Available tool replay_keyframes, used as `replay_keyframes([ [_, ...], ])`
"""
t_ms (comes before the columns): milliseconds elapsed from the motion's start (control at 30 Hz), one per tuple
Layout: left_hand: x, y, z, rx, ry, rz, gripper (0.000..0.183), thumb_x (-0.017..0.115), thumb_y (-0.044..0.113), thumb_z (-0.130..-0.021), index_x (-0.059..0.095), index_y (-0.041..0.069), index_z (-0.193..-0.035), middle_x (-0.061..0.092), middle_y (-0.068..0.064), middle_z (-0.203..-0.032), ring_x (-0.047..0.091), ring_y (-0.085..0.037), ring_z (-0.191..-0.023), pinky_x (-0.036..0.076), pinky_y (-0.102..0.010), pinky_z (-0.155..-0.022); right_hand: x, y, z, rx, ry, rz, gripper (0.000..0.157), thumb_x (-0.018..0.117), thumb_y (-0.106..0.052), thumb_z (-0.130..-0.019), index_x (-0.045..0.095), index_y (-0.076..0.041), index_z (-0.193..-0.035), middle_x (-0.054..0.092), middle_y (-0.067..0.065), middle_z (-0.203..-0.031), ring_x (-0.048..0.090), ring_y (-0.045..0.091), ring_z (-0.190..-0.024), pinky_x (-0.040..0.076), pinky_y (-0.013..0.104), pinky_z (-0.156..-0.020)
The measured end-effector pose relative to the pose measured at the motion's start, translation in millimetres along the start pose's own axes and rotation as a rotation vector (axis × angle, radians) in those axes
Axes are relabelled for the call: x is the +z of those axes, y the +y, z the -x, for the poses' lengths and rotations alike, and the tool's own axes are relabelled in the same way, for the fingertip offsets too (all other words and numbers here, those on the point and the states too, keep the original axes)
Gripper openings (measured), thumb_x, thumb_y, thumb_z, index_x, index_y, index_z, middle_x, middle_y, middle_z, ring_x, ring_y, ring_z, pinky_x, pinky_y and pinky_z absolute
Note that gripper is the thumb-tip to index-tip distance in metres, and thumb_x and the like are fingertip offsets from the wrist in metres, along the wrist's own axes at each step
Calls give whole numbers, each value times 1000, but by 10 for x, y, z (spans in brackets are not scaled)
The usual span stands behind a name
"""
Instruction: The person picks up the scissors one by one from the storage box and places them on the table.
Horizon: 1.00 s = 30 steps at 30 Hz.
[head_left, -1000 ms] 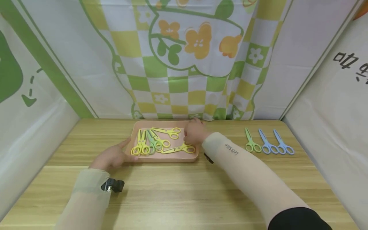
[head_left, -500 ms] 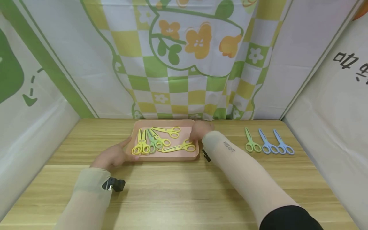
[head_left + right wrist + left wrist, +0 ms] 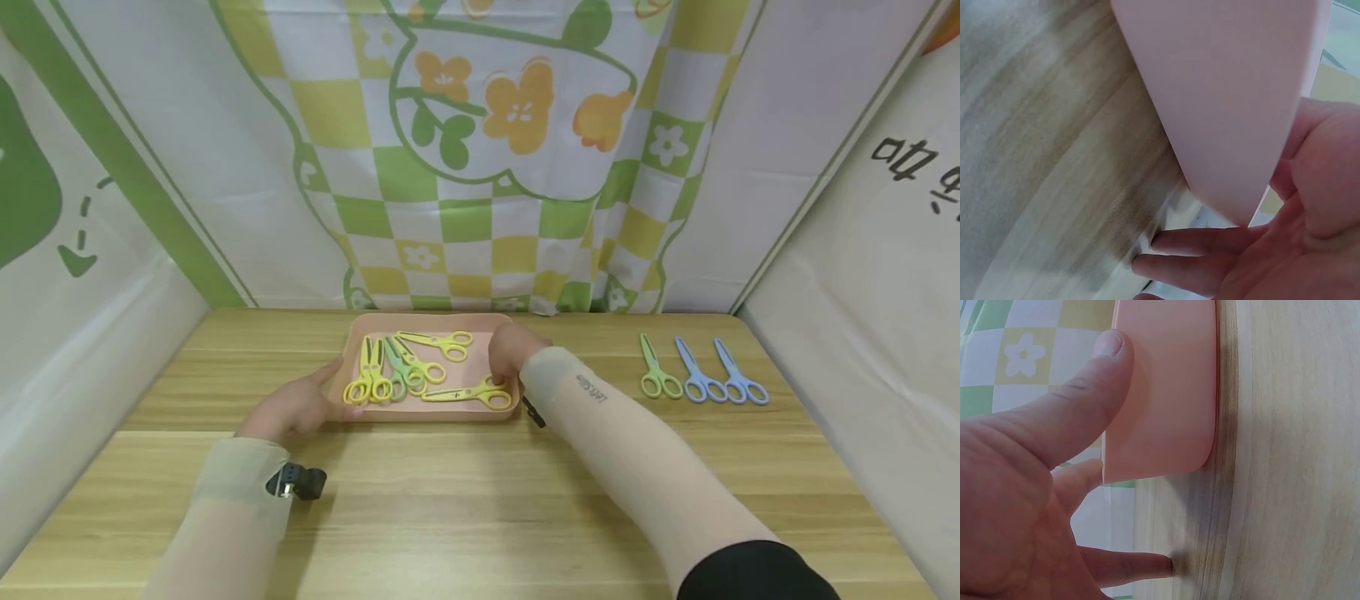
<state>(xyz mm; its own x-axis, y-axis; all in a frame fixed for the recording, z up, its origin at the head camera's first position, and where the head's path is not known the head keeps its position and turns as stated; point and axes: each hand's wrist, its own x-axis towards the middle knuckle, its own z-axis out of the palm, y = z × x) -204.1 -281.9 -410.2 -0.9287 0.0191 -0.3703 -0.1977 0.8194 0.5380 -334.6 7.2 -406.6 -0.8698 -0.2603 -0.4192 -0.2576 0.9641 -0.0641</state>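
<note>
In the head view, my left hand (image 3: 300, 406) rests at the left front corner of a shallow pink tray (image 3: 420, 415). Its thumb lies straight along the tray's outer wall in the left wrist view, and the other fingers are spread. My right hand (image 3: 516, 346) reaches over the tray's right rim. Two of its fingers stay outside the wall; the thumb and index tip are hidden behind it. Just below that hand lies a pair of yellow scissors (image 3: 468, 392), part of its handle covered. Several more yellow scissors (image 3: 435, 341) and green scissors (image 3: 397, 371) lie in the tray.
To the right on the wooden table (image 3: 480, 500), green scissors (image 3: 654, 371) and two blue scissors (image 3: 697, 375) lie in a row. A checked curtain (image 3: 465, 225) hangs directly behind the tray. White fabric walls (image 3: 885, 333) bound both sides.
My right hand shifted right over the rim, then slightly back left. The near yellow scissors' handle turned a little towards the front. The left hand has stayed at the tray's corner.
</note>
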Motion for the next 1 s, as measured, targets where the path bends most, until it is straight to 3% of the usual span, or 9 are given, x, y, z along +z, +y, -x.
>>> replay_keyframes([
  [167,-9,11,19,-3,0,12,108,69,58,-74,6,18,-151,25,-35,-142,25,-55,-125,22,-67,-97,1,7,1,-32,4,59,26,76,-34,-76,65,-11,-74,59,2,-87,54,19,-79,45,51,-81],
  [367,-18,14,21,8,-2,13,108,69,58,-74,6,16,-151,25,-35,-141,25,-55,-125,22,-66,-97,-38,70,-14,-244,-16,307,40,67,-40,-83,57,-13,-55,58,1,-74,50,15,-69,47,30,-70],
  [500,-12,11,14,9,0,17,110,69,60,-71,7,17,-151,25,-34,-142,25,-54,-125,22,-66,-97,-90,130,-40,-329,-48,350,41,62,-37,-86,53,-15,-53,56,0,-69,48,15,-67,47,29,-70],
  [567,-9,12,17,6,1,20,111,70,60,-71,7,18,-151,25,-34,-142,25,-54,-125,22,-67,-96,-126,184,-60,-362,-55,303,33,61,-32,-86,58,-14,-58,59,0,-73,49,15,-69,47,30,-70],
  [700,-4,10,13,9,2,12,109,69,59,-72,7,17,-151,25,-34,-142,25,-54,-125,22,-67,-97,-197,356,-85,-334,-49,10,16,63,-27,-85,73,-15,-87,66,-3,-97,55,14,-87,46,31,-80],
  [833,-8,12,14,17,5,6,108,69,58,-73,7,16,-151,25,-35,-141,25,-54,-125,21,-67,-97,-262,551,-73,-223,-91,-347,29,64,-25,-85,68,-17,-113,57,3,-122,52,22,-105,51,42,-76],
  [967,-12,12,19,4,3,12,108,69,58,-73,7,18,-151,25,-35,-141,25,-55,-125,22,-67,-96,-307,719,-93,-180,-163,-516,34,61,-19,-87,64,-13,-120,48,9,-133,46,28,-115,52,53,-66],
  [1000,-10,10,19,1,1,13,108,69,58,-73,7,18,-151,25,-35,-141,25,-55,-125,22,-67,-96,-316,763,-100,-194,-168,-500,36,60,-18,-87,62,-11,-122,48,9,-134,45,27,-116,52,52,-66],
])
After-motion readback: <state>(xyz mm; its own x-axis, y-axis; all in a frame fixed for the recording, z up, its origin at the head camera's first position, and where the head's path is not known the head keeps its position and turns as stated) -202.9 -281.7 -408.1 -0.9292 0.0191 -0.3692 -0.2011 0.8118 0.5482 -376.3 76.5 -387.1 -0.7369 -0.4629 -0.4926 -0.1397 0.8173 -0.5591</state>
